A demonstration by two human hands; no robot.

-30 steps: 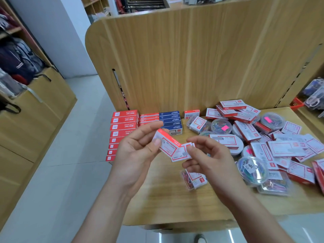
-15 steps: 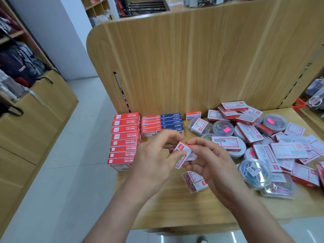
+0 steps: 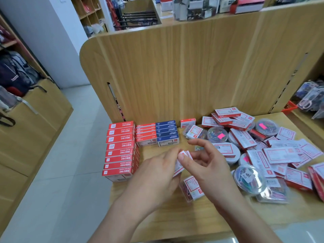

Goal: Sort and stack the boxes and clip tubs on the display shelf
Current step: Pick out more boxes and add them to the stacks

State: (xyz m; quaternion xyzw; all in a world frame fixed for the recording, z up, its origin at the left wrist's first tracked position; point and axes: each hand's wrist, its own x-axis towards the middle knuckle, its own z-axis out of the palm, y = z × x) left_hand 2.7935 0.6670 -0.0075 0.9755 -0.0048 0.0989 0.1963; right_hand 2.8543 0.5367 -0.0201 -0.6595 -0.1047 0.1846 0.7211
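Centre of frame, low over the wooden shelf (image 3: pixel 157 220): left hand (image 3: pixel 156 178) and right hand (image 3: pixel 208 167) meet on small red-and-white boxes (image 3: pixel 183 157). Left thumb and fingers pinched shut on the boxes; right hand's lower fingers touch them, index finger lifted free. Left of frame: tall red box stack (image 3: pixel 121 149), smaller red stack (image 3: pixel 146 135), blue stack (image 3: pixel 167 133). Right of frame: loose boxes and clear clip tubs (image 3: pixel 249 176) in a jumble

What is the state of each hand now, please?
Left hand: closed on small red-and-white boxes.
Right hand: thumb and fingers pinch the same boxes; index finger raised.
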